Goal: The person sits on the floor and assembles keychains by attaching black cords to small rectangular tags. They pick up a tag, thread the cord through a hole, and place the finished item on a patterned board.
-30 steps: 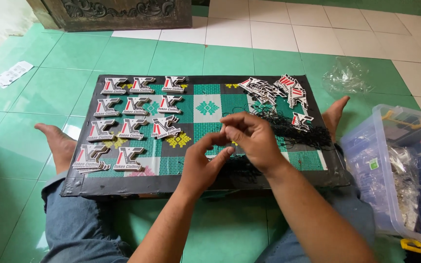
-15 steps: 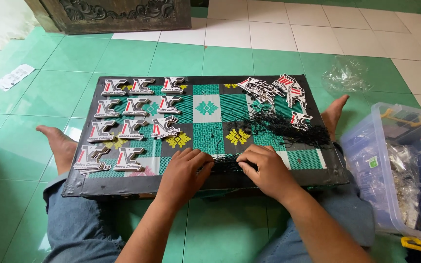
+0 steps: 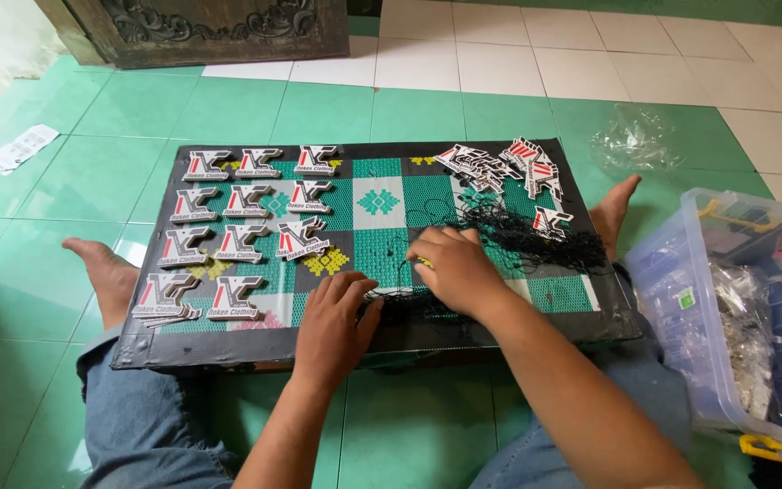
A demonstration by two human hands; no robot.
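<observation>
A flat board (image 3: 228, 340) covered with a green, white and dark patterned mat is seen resting across the lap of a seated person, whose bare feet show at either side on the green tiled floor (image 3: 65, 272). The left hand (image 3: 332, 321) is laid palm down at the near edge of the board, fingers loosely spread and pressed onto a thin bundle of black strings (image 3: 409, 303); no closed grasp is observed. The right hand (image 3: 454, 267) is set just beside it, fingers curled downward onto the same bundle, which is pinned against the mat; whether a strand is pinched between the fingertips cannot be told. A larger tangle of black strings (image 3: 522, 235) is found spread on the right half of the board, reaching from the right hand toward the far edge. A loose heap of cut-out tags (image 3: 504, 167) in white, red and black is noted at the far right corner, one tag lying apart beside the tangle. Further tags of the same kind are arranged in small stacked rows (image 3: 237, 231) on the left half of the board, well apart from both hands. A clear plastic bin (image 3: 681, 299) with packed goods is placed on the floor to the right, and a crumpled clear bag (image 3: 635, 140) lies beyond the board.
</observation>
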